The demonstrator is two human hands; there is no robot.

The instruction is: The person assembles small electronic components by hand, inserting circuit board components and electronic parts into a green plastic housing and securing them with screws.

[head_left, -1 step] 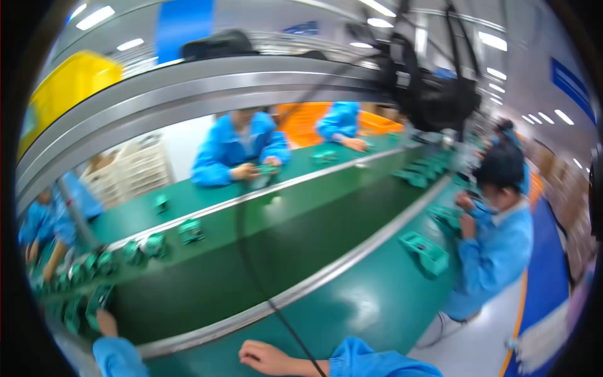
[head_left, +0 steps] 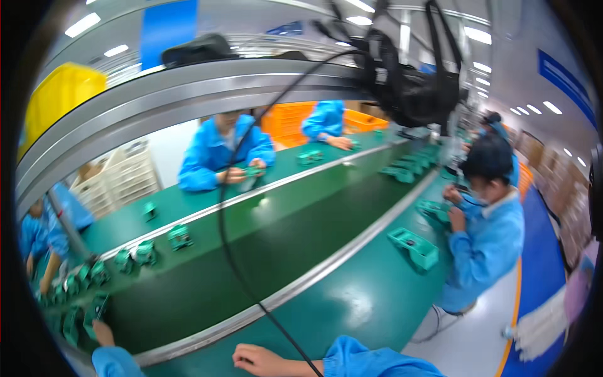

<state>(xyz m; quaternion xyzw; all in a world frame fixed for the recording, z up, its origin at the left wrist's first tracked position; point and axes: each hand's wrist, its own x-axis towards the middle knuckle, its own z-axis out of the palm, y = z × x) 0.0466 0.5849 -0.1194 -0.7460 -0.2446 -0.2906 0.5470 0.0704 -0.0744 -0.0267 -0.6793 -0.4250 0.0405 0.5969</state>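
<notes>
At the lower left, my left hand (head_left: pixel 103 333) grips the near end of a green plastic housing (head_left: pixel 96 312), which stands tilted on the conveyor belt (head_left: pixel 207 283). Another green housing (head_left: pixel 71 327) is just left of it. My right hand (head_left: pixel 259 360) rests on the green worktop (head_left: pixel 339 308) at the near edge, its fingers curled in and nothing visible in them. A black cable (head_left: pixel 229 251) hangs down in front of the belt and passes over my right forearm.
Several green housings (head_left: pixel 146 252) line the belt's far side. A larger green housing (head_left: pixel 414 248) lies on the worktop near a co-worker (head_left: pixel 483 239) at the right. Other co-workers (head_left: pixel 226 151) sit across the belt. A metal beam (head_left: pixel 188 85) spans overhead, with black gear (head_left: pixel 408 81) hanging.
The whole scene has shifted slightly left in the picture and looks sharper. My left hand stays at the same housing, and my right hand still rests on the worktop.
</notes>
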